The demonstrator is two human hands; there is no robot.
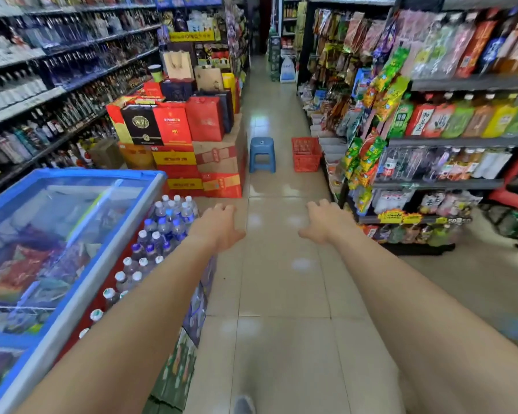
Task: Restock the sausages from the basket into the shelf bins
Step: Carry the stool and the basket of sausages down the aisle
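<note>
Head camera operator: I'm watching remotely, so biggest first. A tiled aisle floor [281, 294] runs straight away from me. On my left a long wall of shelving [24, 98] is packed with bottles. On my right the snack shelves [461, 142] carry hanging and standing packets, blurred towards the edge.

Desk: And lower down on the left?

Head camera operator: A chest freezer [72, 172] with a blue rim and a glass lid, coloured packs under the glass. Just beside it stand shrink-wrapped water bottles [162, 228], and beyond those a stack of cartons [219, 162] topped with red gift boxes [204, 118].

Desk: Where is the basket?

Head camera operator: The red basket [306, 155] sits on the floor far down the aisle, right against the foot of the snack shelves, beside a row of pale shelf bins [331, 144]. A blue stool [262, 153] stands just to its left, with a strip of tile between them. What lies in the basket I cannot tell from here.

Desk: Hands?

Head camera operator: Both bare arms reach forward over the floor, well short of the basket. The left hand [219, 222] is palm down, fingers spread and loosely bent, holding nothing. The right hand [326, 222] mirrors it, wide and empty. The two hands are apart and touch nothing. At the bottom edge a grey shoe tip [244, 404] shows, blurred.
</note>
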